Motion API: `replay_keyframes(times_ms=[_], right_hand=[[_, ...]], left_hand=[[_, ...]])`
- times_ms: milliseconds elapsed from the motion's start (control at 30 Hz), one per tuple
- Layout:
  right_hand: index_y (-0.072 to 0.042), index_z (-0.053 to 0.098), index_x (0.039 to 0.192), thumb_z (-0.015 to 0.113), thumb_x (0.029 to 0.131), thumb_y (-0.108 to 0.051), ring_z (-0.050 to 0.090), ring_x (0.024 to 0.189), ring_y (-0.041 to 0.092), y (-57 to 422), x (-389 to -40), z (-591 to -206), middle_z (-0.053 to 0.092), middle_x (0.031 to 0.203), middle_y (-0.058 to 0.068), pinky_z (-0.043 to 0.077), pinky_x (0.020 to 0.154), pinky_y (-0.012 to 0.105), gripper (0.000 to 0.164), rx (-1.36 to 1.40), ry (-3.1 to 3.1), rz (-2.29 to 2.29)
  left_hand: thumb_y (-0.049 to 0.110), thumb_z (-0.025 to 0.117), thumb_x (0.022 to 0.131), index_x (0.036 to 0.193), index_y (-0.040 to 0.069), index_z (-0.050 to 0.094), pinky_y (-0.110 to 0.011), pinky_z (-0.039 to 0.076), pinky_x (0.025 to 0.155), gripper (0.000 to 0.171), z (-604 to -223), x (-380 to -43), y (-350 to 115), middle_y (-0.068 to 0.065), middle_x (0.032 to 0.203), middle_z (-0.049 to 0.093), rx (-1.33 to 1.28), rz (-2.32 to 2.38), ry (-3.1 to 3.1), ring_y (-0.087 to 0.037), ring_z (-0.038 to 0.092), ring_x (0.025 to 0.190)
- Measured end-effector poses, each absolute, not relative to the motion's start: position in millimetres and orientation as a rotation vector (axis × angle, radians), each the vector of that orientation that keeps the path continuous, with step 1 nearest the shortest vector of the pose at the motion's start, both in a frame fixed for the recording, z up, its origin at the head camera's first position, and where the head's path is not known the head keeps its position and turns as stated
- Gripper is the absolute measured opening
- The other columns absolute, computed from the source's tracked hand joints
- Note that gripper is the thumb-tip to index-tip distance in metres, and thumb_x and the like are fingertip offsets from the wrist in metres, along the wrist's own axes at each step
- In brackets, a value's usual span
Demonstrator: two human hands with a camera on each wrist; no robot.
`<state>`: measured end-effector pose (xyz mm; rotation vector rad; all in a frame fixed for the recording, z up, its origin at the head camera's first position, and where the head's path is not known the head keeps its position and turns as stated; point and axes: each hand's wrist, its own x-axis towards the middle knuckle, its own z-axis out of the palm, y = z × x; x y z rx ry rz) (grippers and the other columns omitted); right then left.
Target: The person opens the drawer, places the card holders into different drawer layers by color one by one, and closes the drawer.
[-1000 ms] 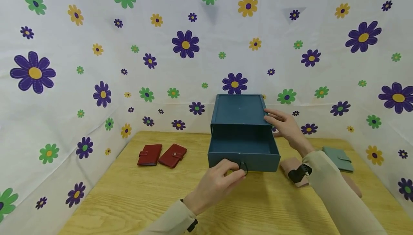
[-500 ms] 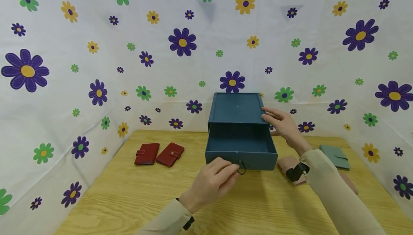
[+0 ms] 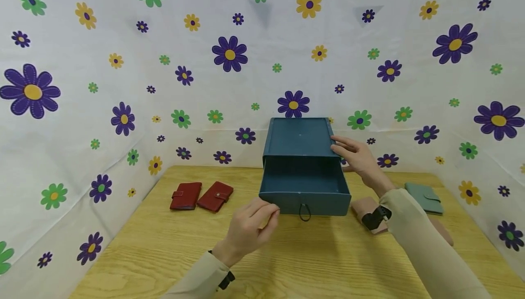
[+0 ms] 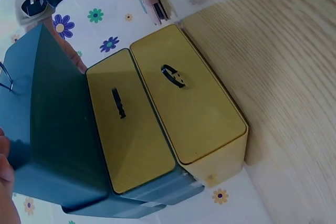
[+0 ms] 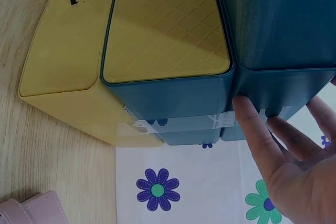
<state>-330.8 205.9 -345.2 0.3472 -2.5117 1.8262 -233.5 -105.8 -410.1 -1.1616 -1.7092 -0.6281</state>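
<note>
A teal drawer [image 3: 324, 204] stands pulled out from the top of a drawer unit [image 3: 299, 137], its inside bare in the head view. A thin dark loop [image 3: 304, 212] hangs on its front. My left hand [image 3: 246, 230] is at the drawer's front left corner, fingers loosely bent, apart from the loop and holding nothing. My right hand [image 3: 361, 160] rests its fingers on the unit's right side, thumb lower down. Below the teal drawer are two yellow drawer fronts [image 4: 131, 145], both closed, each with a black loop [image 4: 172, 76].
Two red snap-strap wallets [image 3: 186, 196] lie on the wooden table [image 3: 172, 249] at left. At right are a green wallet [image 3: 424, 198] and pink ones [image 3: 365, 205], partly behind my right sleeve. A flowered cloth [image 3: 184, 107] rises behind. Clear tape [image 5: 178, 124] runs along the unit's side.
My left hand has let go of the drawer's loop and moved left to the drawer's corner. The drawer stays pulled out, and the right hand keeps its place on the unit.
</note>
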Motion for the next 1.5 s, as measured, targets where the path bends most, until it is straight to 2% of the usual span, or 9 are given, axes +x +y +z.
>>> replay_keyframes(times_ms=[267, 667, 933, 1133, 1333, 1500], right_hand=[[-0.017, 0.038, 0.152, 0.054, 0.1, -0.041, 0.038, 0.139, 0.047, 202, -332, -347, 0.033, 0.157, 0.021, 0.047, 0.096, 0.064, 0.06, 0.363, -2.504, 1.842], [-0.017, 0.037, 0.153, 0.054, 0.1, -0.041, 0.034, 0.141, 0.048, 203, -330, -346, 0.03, 0.158, 0.02, 0.045, 0.097, 0.066, 0.061, 0.357, -2.5, 1.843], [-0.019, 0.037, 0.153, 0.053, 0.1, -0.043, 0.037, 0.14, 0.046, 202, -330, -348, 0.031, 0.158, 0.019, 0.047, 0.096, 0.064, 0.06, 0.348, -2.507, 1.838], [-0.019, 0.035, 0.154, 0.052, 0.101, -0.041, 0.034, 0.141, 0.048, 205, -329, -346, 0.029, 0.159, 0.019, 0.046, 0.097, 0.065, 0.059, 0.333, -2.511, 1.841], [-0.019, 0.036, 0.153, 0.053, 0.1, -0.044, 0.037, 0.139, 0.047, 203, -331, -348, 0.03, 0.159, 0.019, 0.047, 0.097, 0.064, 0.061, 0.331, -2.513, 1.833], [-0.019, 0.035, 0.153, 0.052, 0.1, -0.043, 0.035, 0.14, 0.048, 203, -329, -348, 0.029, 0.159, 0.019, 0.046, 0.098, 0.065, 0.061, 0.336, -2.512, 1.826]], left_hand=[[0.017, 0.055, 0.097, 0.078, 0.008, 0.065, -0.015, 0.051, 0.055, 0.024, -415, -238, -123, 0.0, 0.071, 0.061, -1.121, -0.611, -1.682, -0.009, 0.054, 0.06], [0.018, 0.053, 0.098, 0.074, 0.01, 0.065, -0.018, 0.05, 0.051, 0.028, -429, -261, -158, 0.001, 0.065, 0.062, -1.016, -0.597, -1.745, -0.009, 0.055, 0.055], [0.011, 0.064, 0.09, 0.075, 0.013, 0.065, -0.013, 0.038, 0.047, 0.015, -447, -277, -195, 0.006, 0.06, 0.057, -0.912, -0.559, -2.015, -0.004, 0.045, 0.051], [0.011, 0.071, 0.086, 0.067, 0.021, 0.056, -0.014, 0.029, 0.047, 0.026, -455, -289, -216, 0.013, 0.055, 0.045, -0.819, -0.463, -2.217, 0.001, 0.032, 0.049], [0.013, 0.072, 0.087, 0.067, 0.02, 0.06, -0.014, 0.024, 0.044, 0.025, -462, -294, -237, 0.011, 0.056, 0.054, -0.693, -0.441, -2.387, 0.002, 0.029, 0.046], [0.015, 0.073, 0.088, 0.064, 0.02, 0.056, -0.017, 0.022, 0.044, 0.03, -461, -300, -250, 0.012, 0.05, 0.039, -0.622, -0.441, -2.476, -0.002, 0.03, 0.045]])
